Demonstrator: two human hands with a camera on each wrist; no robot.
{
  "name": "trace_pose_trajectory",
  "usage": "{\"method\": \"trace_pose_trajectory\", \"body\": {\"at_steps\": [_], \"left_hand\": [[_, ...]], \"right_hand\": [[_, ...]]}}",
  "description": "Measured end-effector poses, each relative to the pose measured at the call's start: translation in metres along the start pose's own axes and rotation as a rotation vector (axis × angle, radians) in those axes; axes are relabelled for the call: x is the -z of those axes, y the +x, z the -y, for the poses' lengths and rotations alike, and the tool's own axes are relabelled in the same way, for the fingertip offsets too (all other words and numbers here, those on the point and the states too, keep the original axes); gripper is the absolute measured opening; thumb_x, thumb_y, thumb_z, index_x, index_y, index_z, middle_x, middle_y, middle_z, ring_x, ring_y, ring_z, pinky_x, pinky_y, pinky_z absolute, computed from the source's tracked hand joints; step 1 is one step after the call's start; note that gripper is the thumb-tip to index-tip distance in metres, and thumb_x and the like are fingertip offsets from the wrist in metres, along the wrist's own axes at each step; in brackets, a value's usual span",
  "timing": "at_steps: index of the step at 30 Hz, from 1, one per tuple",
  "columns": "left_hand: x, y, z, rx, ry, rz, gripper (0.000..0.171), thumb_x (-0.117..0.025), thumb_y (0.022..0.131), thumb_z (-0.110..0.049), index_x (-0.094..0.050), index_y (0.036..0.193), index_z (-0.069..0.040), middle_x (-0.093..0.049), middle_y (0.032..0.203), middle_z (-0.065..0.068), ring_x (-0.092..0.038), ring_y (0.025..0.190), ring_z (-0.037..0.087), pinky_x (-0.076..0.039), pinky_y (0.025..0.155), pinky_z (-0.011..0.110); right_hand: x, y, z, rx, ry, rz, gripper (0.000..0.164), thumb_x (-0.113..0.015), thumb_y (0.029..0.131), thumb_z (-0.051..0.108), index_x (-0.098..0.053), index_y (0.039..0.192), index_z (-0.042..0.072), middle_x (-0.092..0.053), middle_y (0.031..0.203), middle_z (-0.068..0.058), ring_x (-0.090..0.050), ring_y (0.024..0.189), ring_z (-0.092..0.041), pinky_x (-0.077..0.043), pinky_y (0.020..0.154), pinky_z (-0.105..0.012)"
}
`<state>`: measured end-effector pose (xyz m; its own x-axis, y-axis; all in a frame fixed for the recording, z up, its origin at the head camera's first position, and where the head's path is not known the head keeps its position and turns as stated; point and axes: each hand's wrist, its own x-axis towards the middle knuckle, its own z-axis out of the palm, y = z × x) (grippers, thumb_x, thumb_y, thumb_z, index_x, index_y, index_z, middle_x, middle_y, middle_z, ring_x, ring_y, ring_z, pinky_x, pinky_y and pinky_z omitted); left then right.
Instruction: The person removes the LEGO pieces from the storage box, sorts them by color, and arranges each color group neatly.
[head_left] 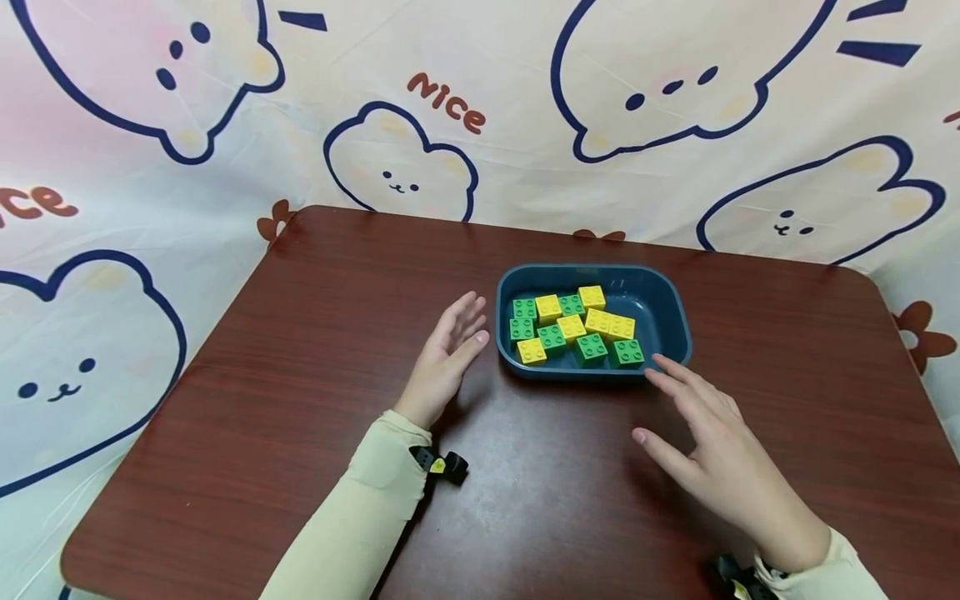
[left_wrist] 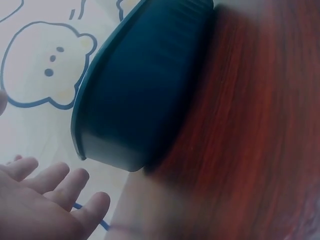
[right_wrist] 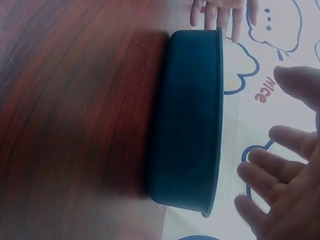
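A dark blue plastic tray (head_left: 585,373) with rounded corners stands on the table and holds several green and yellow toy building blocks (head_left: 590,350). My left hand (head_left: 444,358) hovers just left of the tray, fingers spread and nothing held. Toward the tray's front right corner reaches my right hand (head_left: 712,450), its fingertips close to the rim and its thumb apart. In the left wrist view, the fingers (left_wrist: 67,187) stand beside the tray's outer wall (left_wrist: 130,100). The right wrist view has the relaxed fingers (right_wrist: 272,170) beside the wall (right_wrist: 187,120).
The brown wooden table (head_left: 337,292) has rounded corners. Behind and beside it hangs a pale cloth (head_left: 517,167) printed with cartoon bears. A black wrist strap (head_left: 442,464) sits on the left sleeve, another (head_left: 738,575) on the right.
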<state>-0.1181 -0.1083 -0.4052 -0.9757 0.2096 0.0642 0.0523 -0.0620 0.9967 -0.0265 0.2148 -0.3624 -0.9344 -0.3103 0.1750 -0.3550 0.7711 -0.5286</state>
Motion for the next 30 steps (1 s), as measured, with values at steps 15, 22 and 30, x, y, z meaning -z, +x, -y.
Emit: {"method": "trace_pose_trajectory", "body": {"at_steps": [15,22,30], "left_hand": [[-0.005,0.009,0.006,0.042,-0.028,-0.005,0.056,-0.053,0.105,-0.018,-0.032,0.156,-0.011,-0.035,0.159,0.015,-0.036,0.145,0.026,-0.031,0.117,0.042],[-0.01,0.014,0.008,0.062,-0.034,0.002,0.054,-0.051,0.107,-0.02,-0.032,0.157,-0.012,-0.037,0.159,0.009,-0.037,0.144,0.02,-0.031,0.117,0.044],[-0.012,0.02,0.011,0.065,-0.018,-0.005,0.055,-0.05,0.107,-0.019,-0.03,0.157,-0.007,-0.037,0.159,0.004,-0.037,0.144,0.018,-0.033,0.115,0.038]], "right_hand": [[-0.012,0.023,0.015,0.01,0.016,-0.034,0.06,-0.076,0.091,0.028,-0.053,0.145,0.012,-0.056,0.142,-0.01,-0.055,0.126,-0.029,-0.052,0.092,-0.056],[-0.016,0.032,0.019,0.029,0.046,-0.04,0.057,-0.076,0.092,0.027,-0.055,0.143,0.012,-0.056,0.141,-0.01,-0.056,0.124,-0.03,-0.052,0.091,-0.056],[-0.02,0.039,0.019,0.024,0.078,-0.046,0.055,-0.074,0.093,0.027,-0.056,0.142,0.011,-0.057,0.141,-0.01,-0.057,0.124,-0.029,-0.051,0.094,-0.057]]}}
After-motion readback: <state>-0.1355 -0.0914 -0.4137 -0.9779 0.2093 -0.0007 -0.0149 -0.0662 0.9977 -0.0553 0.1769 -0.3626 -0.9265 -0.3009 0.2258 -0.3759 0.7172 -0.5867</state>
